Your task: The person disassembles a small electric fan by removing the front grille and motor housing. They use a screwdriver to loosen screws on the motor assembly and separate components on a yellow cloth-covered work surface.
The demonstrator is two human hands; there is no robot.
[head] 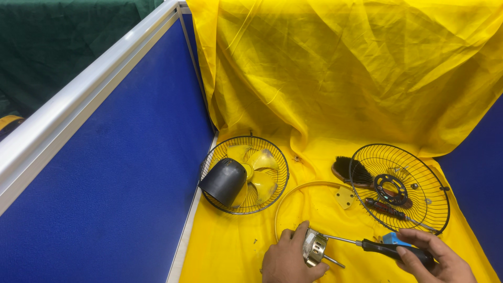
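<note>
While my view looks down over the yellow cloth [335,78] that covers the tabletop, I see my left hand [287,258] at about 6 o'clock, closed around a small metal fan motor [314,248] whose shaft pokes out toward 4 o'clock. My right hand [437,257] sits at roughly 4 o'clock, fingers wrapped on the black handle of a screwdriver [378,246]; its thin shank runs toward 9 o'clock and its tip meets the motor. A small blue object [394,239] lies just beside the screwdriver handle, partly hidden by my right fingers; I cannot tell what it is.

At 12 o'clock from the motor, a thin yellow ring [293,195] lies flat on the cloth. At 10 o'clock from it, a wire fan guard [280,162] holds a yellow fan blade [260,175], and a black motor cover [223,182] lies tilted on the guard's left side. At 2 o'clock, a second wire guard [419,173] lies over a black-bristled brush [350,169] and a second screwdriver with a dark red handle [385,208]. A blue partition panel [115,178] fills the 9 o'clock side.
</note>
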